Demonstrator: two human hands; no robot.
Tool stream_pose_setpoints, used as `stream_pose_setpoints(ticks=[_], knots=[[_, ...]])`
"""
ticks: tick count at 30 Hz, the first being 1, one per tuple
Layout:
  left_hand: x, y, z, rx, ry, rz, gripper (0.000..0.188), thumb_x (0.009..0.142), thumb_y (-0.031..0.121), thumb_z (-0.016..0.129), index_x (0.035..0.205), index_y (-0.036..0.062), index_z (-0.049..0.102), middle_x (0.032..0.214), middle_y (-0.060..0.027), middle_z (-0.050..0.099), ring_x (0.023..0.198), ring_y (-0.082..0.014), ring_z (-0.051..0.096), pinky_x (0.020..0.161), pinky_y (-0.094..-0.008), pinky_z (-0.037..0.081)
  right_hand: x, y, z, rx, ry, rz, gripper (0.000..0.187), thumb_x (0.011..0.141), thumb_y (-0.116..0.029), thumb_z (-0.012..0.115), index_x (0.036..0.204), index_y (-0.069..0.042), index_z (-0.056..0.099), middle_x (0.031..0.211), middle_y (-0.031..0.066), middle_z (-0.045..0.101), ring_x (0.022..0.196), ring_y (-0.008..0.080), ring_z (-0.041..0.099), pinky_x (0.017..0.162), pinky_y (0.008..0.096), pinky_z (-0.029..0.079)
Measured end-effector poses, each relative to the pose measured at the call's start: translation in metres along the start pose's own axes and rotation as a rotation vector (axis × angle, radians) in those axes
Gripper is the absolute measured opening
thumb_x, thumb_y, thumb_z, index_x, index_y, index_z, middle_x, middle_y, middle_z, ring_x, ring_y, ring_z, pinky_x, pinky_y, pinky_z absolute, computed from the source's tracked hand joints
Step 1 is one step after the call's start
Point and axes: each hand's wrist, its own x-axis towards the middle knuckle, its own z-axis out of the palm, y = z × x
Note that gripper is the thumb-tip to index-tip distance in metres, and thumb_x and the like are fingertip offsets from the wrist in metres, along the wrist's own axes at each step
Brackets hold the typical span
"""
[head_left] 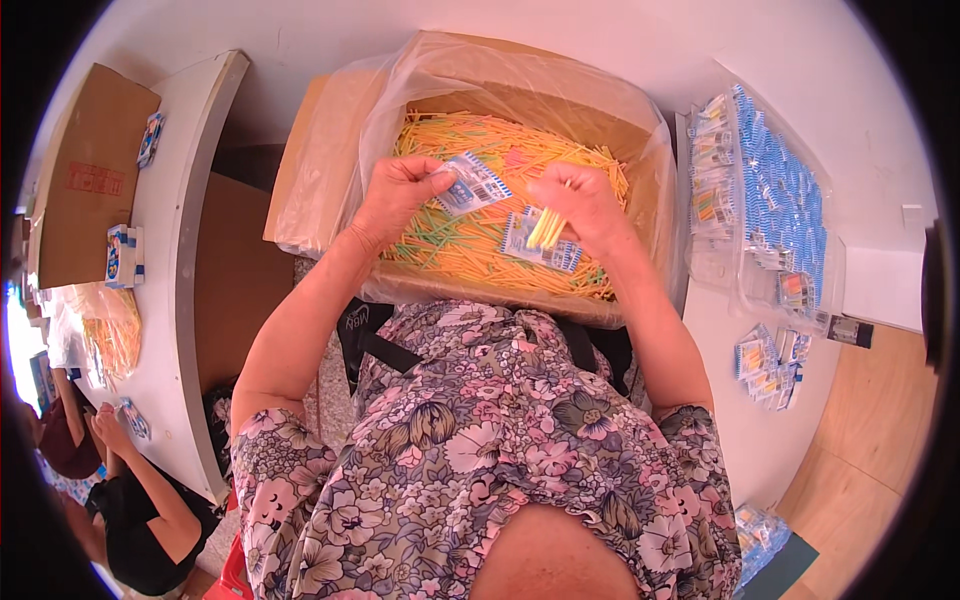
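Between the thumb and fingers of my left hand (398,198) is a small clear packet (478,186) with blue-and-white striped edges, held flat over the box. My right hand (590,208) is closed round a small bunch of thin yellow sticks (547,231), their ends pointing down. Just below that bunch, a second packet (519,238) of the same kind lies on the loose sticks (450,250), partly covered by the held ones. These loose sticks, mostly yellow and orange with some green and pink, fill a cardboard box (292,165) lined with clear plastic.
On the right table, a clear plastic tub (738,285) holds many packets, with a few filled packets (770,368) beside it. The left table carries a carton (90,180), small boxes (122,255) and a plastic bag of sticks (108,330). Another person (150,515) works at lower left.
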Motion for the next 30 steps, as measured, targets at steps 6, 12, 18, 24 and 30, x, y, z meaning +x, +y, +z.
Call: stream_pose_setpoints(ticks=[6, 12, 18, 24, 30], knots=[[0.002, 0.011, 0.008, -0.051, 0.036, -0.050, 0.014, 0.089, 0.014, 0.063, 0.089, 0.0004, 0.068, 0.081, 0.0005, 0.066, 0.076, -0.0046, 0.057, 0.071, -0.0220, 0.047, 0.015, -0.004, -0.001, 0.172, -0.047, 0.080, 0.020, 0.085, -0.019, 0.066, 0.071, -0.006, 0.061, 0.062, -0.0023, 0.057, 0.049, 0.0011, 0.046, 0.043, 0.0206, 0.035], [-0.001, 0.011, 0.007, 0.041, -0.098, -0.040, 0.016, 0.088, 0.015, 0.064, 0.092, -0.0001, 0.068, 0.080, 0.0011, 0.065, 0.074, -0.0042, 0.056, 0.070, -0.0226, 0.047, 0.018, 0.006, 0.015, -0.431, -0.083, -0.052, 0.021, 0.085, -0.022, 0.067, 0.089, -0.001, 0.068, 0.068, -0.0025, 0.060, 0.063, 0.0040, 0.052, 0.057, 0.0215, 0.042], [-0.001, 0.007, -0.001, 0.080, -0.058, -0.014, 0.013, 0.084, 0.010, 0.068, 0.090, -0.0010, 0.069, 0.078, 0.0001, 0.066, 0.071, -0.0050, 0.057, 0.068, -0.0226, 0.048, 0.012, -0.002, 0.037, -0.209, -0.144, -0.150, 0.024, 0.082, -0.024, 0.065, 0.079, 0.000, 0.066, 0.059, -0.0012, 0.051, 0.057, 0.0050, 0.044, 0.053, 0.0255, 0.039], [-0.002, 0.016, 0.006, -0.034, -0.146, -0.081, 0.016, 0.085, 0.013, 0.066, 0.093, -0.0008, 0.069, 0.083, -0.0020, 0.068, 0.075, -0.0067, 0.060, 0.072, -0.0230, 0.048, 0.019, 0.007, 0.013, -0.340, -0.152, -0.115, 0.018, 0.086, -0.019, 0.063, 0.082, -0.002, 0.067, 0.067, -0.0055, 0.057, 0.062, 0.0022, 0.048, 0.054, 0.0220, 0.039], [-0.002, 0.014, 0.008, -0.015, -0.212, -0.141, 0.022, 0.089, 0.019, 0.062, 0.098, 0.0002, 0.069, 0.086, -0.0018, 0.068, 0.078, -0.0061, 0.060, 0.074, -0.0236, 0.049, 0.015, -0.001, 0.017, -0.377, -0.188, -0.077, 0.019, 0.086, -0.019, 0.063, 0.082, -0.001, 0.066, 0.064, -0.0033, 0.057, 0.061, 0.0024, 0.049, 0.054, 0.0221, 0.040]])
